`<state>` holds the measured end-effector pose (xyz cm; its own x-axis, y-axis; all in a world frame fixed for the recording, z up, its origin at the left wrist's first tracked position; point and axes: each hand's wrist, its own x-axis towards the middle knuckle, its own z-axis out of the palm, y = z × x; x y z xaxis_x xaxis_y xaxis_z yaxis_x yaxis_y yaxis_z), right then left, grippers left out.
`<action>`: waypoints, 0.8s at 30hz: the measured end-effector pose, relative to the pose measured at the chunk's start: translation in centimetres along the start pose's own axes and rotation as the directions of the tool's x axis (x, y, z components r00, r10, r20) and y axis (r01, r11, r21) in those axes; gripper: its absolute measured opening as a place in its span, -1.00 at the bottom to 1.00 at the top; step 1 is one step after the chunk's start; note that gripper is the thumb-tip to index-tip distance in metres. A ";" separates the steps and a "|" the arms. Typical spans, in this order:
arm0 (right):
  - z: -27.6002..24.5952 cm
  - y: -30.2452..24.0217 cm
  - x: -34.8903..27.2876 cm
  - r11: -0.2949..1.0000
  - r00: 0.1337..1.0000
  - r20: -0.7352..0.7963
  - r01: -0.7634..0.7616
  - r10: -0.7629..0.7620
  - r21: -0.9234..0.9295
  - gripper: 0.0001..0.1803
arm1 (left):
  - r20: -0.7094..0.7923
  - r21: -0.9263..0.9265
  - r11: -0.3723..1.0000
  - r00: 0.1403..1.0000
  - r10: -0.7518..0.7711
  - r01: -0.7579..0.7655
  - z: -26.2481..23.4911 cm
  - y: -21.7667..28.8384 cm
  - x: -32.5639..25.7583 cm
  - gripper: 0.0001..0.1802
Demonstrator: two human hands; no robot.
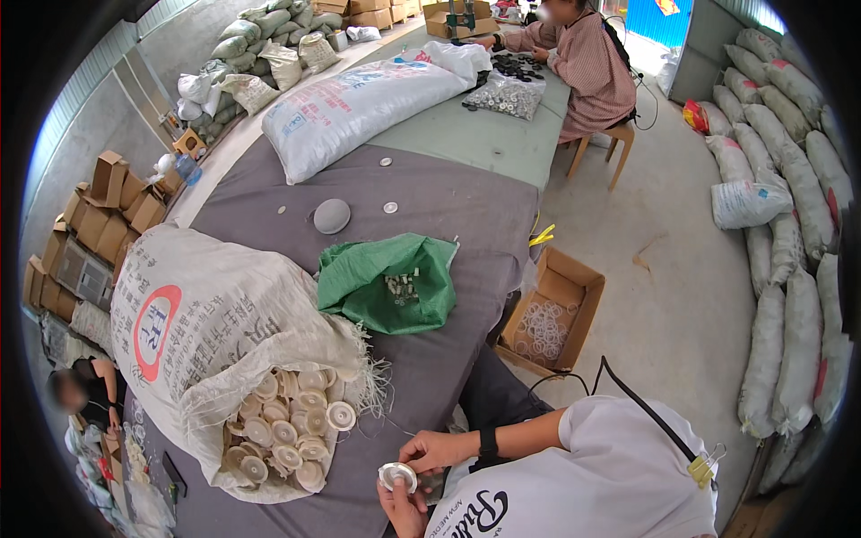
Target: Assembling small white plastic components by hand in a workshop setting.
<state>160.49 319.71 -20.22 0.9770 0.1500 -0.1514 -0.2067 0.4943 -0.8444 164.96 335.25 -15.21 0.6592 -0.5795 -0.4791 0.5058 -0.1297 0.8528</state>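
Down near the lower edge, the left hand (404, 507) cups a round white cap (397, 476), its fingers curled under the disc, while the right hand (437, 451) pinches the cap's right rim with closed fingertips. The cap sits between both hands, just above the grey table cloth (448, 206). A loose pinch could let it tip off the left palm and roll away. Just to the left, a white woven sack (211, 332) spills many more caps and may shed some. Farther off lies a green bag (387, 282), and a cardboard box (552, 309) of rings to the right.
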 end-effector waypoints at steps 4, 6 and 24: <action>-0.1 -0.2 0.2 0.972 0.995 -0.011 0.090 -0.095 -0.217 -0.76 | -0.032 0.022 0.999 0.999 0.033 -0.032 -0.5 -0.9 0.1 -0.81; -0.2 -0.1 0.4 0.971 0.995 0.000 0.096 -0.099 -0.219 -0.76 | -0.027 0.015 0.999 0.999 0.037 -0.037 -0.3 -0.7 -0.1 -0.81; 0.2 -0.2 0.2 0.999 0.998 0.059 -0.037 0.039 -0.032 -0.83 | 0.117 -0.564 0.826 0.987 0.111 -0.026 -2.4 -0.6 0.2 -0.82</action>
<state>160.70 319.78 -20.01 0.9636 0.2188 -0.1535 -0.2407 0.4605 -0.8544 166.13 337.19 -16.28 0.6419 -0.6804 -0.3535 0.7137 0.3617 0.5998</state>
